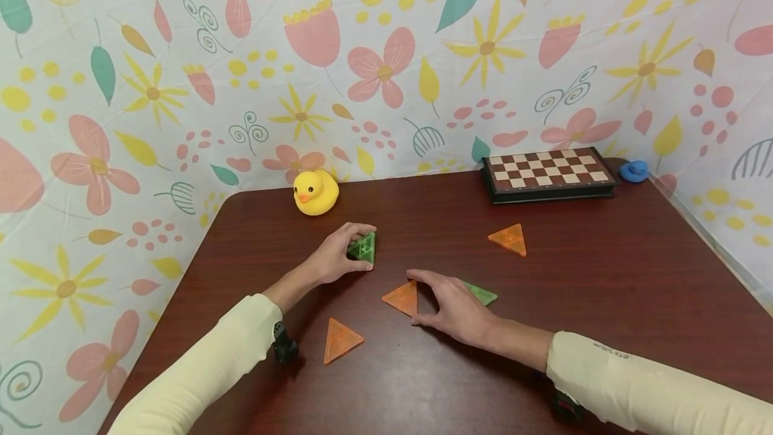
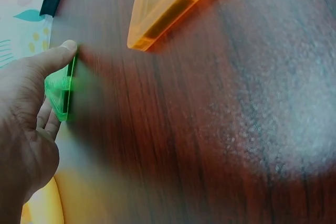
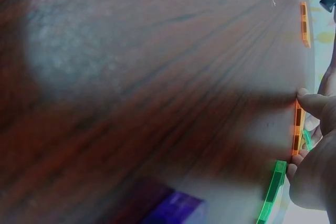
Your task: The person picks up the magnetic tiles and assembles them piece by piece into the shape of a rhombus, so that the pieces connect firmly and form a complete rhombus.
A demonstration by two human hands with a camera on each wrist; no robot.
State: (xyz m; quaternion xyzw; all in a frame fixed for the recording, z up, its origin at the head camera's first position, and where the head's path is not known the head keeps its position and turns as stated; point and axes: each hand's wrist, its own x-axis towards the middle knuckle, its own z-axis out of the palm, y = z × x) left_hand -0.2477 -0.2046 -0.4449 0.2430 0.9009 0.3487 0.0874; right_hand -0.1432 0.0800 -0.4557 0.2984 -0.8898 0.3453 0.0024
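Observation:
My left hand (image 1: 336,254) grips a translucent green triangular tile (image 1: 366,249) between thumb and fingers; the left wrist view shows the green tile (image 2: 62,90) edge-on in that grasp. Nearer the middle of the table, my right hand (image 1: 457,304) holds an orange triangular tile (image 1: 403,298) by two corners, thumb on one and a finger on the other. Both held tiles are at table level. Behind the right hand another green tile (image 1: 482,293) is partly covered. One loose orange tile (image 1: 341,340) lies in front of the hands, and a second orange tile (image 1: 510,240) lies farther back to the right.
A yellow rubber duck (image 1: 316,193) sits at the back left edge of the brown table (image 1: 543,274). At the back right stand a checkered game board (image 1: 549,174) and a small blue toy (image 1: 634,171). A purple object (image 3: 176,209) shows low in the right wrist view.

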